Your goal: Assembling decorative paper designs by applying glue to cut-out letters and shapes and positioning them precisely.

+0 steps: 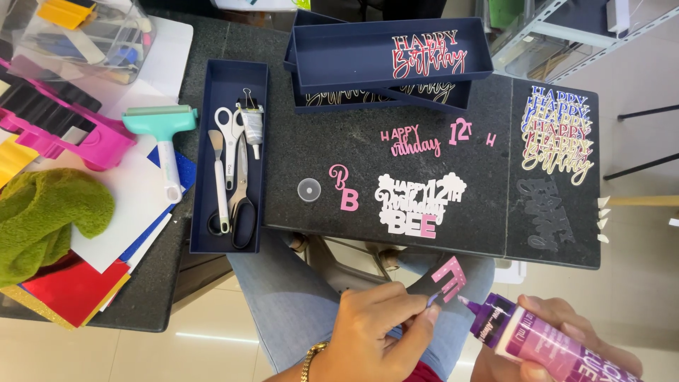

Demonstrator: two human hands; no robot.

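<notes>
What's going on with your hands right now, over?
Left hand pinching pink paper cutout. Right hand gripping purple glue bottle, nozzle at the cutout. Nothing between them.

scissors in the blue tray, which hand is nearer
Left. The left hand, pinching a pink cutout, is below and to the right of the scissors. The right hand, holding a glue bottle, is farther right, near the frame's lower corner.

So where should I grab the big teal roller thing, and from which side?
Grab the roller's white handle, probably from above. It lies flat on the paper with the handle pointing toward the table's near edge, long and slim with open space around it. The wide teal head is bulkier and sits close to the pink tool.
</notes>
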